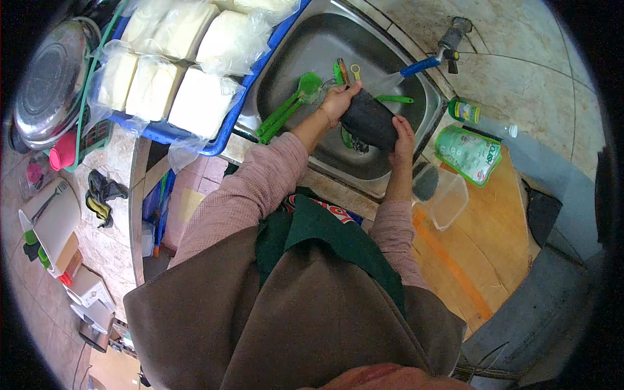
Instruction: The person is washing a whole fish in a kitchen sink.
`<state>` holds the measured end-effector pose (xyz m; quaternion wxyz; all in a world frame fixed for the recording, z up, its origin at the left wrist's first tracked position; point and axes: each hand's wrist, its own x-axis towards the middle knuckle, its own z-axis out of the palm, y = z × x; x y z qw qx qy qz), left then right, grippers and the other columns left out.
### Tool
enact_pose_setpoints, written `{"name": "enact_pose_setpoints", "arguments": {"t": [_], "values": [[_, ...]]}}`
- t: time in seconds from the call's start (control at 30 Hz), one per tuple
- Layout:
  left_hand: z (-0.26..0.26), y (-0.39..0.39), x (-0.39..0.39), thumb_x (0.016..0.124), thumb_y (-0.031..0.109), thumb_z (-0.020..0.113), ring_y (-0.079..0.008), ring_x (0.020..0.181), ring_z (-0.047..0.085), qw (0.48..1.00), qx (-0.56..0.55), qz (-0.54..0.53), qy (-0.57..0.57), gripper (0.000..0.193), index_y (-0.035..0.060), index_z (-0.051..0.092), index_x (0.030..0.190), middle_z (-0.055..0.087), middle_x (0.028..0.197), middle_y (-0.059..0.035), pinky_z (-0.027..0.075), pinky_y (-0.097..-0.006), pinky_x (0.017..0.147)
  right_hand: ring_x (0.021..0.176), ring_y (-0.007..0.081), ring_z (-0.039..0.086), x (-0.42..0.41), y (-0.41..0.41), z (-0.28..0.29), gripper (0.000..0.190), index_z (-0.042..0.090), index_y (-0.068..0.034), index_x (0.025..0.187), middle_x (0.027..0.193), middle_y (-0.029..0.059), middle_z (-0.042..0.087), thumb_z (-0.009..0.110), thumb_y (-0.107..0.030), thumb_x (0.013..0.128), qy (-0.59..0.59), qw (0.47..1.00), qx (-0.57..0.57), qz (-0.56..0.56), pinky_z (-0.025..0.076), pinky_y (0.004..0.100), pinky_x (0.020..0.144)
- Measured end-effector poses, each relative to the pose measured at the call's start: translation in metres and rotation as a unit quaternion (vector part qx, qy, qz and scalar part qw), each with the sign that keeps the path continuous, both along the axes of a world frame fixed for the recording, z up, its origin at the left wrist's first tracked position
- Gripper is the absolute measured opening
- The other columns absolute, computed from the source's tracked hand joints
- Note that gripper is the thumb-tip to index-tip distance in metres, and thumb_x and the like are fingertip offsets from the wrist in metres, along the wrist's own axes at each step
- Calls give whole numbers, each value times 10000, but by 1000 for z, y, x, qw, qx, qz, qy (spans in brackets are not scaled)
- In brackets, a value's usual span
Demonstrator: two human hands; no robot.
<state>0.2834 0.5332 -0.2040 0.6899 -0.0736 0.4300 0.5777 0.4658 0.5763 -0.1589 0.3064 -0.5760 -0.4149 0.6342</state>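
Both my hands grip a dark, roughly rectangular object (369, 118) above the metal sink (312, 41); its exact kind is unclear. My left hand (337, 105) holds its upper left end, thumb on top. On its lower right end is my right hand (402, 139). Water streams from the tap's blue hose (420, 66) close to its upper edge. Green spatula-like utensils (309, 85) lean over the sink's left rim. Beyond the dark object lie a yellow-handled utensil (355, 71), a brown-handled one (343, 69) and a green handle (396, 99). The drain area is partly hidden.
A blue crate (253, 73) of bagged white blocks (200, 102) overhangs the sink's left side. To the right are a green bottle (464, 111), a green refill pouch (468, 153) and a clear plastic container (447, 197) near a wooden board (473, 243). A metal lid (50, 87) stands far left.
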Motion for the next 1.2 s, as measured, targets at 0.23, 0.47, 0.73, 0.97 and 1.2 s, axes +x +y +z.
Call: {"name": "enact_pose_setpoints", "arguments": {"t": [0.23, 0.47, 0.73, 0.97, 1.2], "values": [[-7, 0, -9, 819, 310, 517, -216, 669, 584, 992, -4, 41, -122, 285, 38, 581, 876, 607, 783, -73, 464, -359, 667, 704, 130, 554, -6, -2, 10, 122, 584, -40, 886, 797, 19, 577, 588, -122, 795, 20, 999, -26, -6, 443, 248, 653], [-2, 1, -3, 745, 283, 550, -188, 595, 541, 999, 12, 13, -47, 216, 72, 578, 783, 568, 709, -52, 446, -311, 590, 697, 121, 543, 4, 0, -5, 116, 585, -48, 882, 788, 9, 567, 592, -123, 794, 4, 1000, -5, 2, 437, 244, 651], [-13, 3, -1, 845, 399, 527, -158, 654, 570, 999, -26, -34, -30, 337, 67, 567, 888, 583, 757, -44, 471, -304, 611, 790, 119, 518, -3, -1, 2, 185, 597, -24, 940, 847, 2, 566, 578, -172, 831, -23, 1000, 3, 17, 398, 238, 736], [24, 8, 16, 853, 213, 556, -155, 737, 570, 984, 131, -23, 119, 217, 90, 517, 1027, 577, 833, -41, 464, -301, 679, 780, 103, 527, -8, 16, -9, 184, 576, -41, 955, 839, 23, 576, 550, -197, 861, -126, 989, 62, 48, 431, 243, 685], [70, 8, 47, 862, 204, 476, -328, 864, 570, 836, 227, -132, 482, 254, 80, 485, 1084, 573, 978, -157, 448, -387, 728, 821, 194, 566, -35, 1, 4, 296, 495, -32, 1105, 965, 87, 575, 544, -184, 856, 25, 981, -164, -97, 462, 306, 711]]}}
